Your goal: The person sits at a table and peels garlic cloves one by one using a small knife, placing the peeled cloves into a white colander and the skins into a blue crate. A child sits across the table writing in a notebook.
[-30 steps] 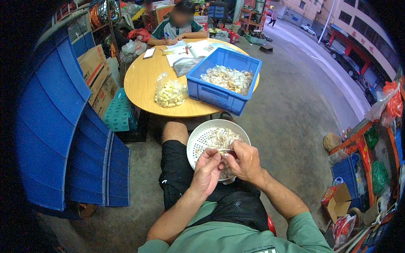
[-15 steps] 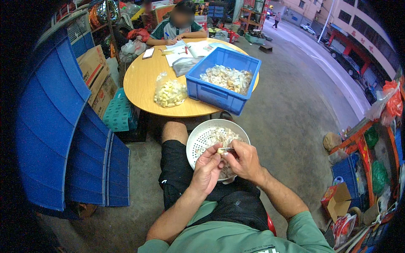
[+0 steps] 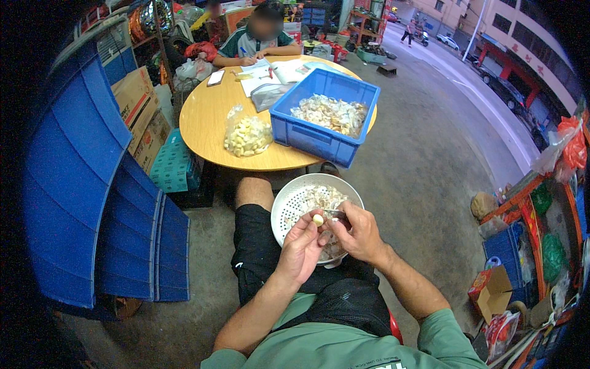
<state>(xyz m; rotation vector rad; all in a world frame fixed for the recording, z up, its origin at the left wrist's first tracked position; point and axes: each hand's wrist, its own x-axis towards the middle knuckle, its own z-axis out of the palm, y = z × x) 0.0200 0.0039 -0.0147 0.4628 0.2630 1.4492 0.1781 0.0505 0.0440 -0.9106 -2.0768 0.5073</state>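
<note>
Between the fingertips of my left hand point(image 3: 299, 246) is a pale yellow garlic clove point(image 3: 318, 219), its cut end facing up. My right hand point(image 3: 357, 235) is closed around a small knife point(image 3: 335, 213), with the blade pointing left toward the clove. Both hands are over a white perforated colander point(image 3: 284, 212) at my lap, which holds papery garlic skins and pieces point(image 3: 326, 195). On the round table, a clear plastic bag point(image 3: 247, 136) contains many peeled cloves. Beside it stands a blue crate point(image 3: 316, 134) filled with whitish garlic and loose skins.
The round wooden table point(image 3: 206, 132) is just ahead, with a person point(image 3: 261, 40) writing at its far side. Notebooks point(image 3: 289, 71) and a phone point(image 3: 216, 78) lie there. Blue panels point(image 3: 74, 178) stand at left; a cluttered orange rack point(image 3: 533, 227) is at right.
The knife blade has drawn slightly right, away from the clove. The clove now shows more plainly in my left fingertips. Outside, a scooter has appeared near the walking person.
</note>
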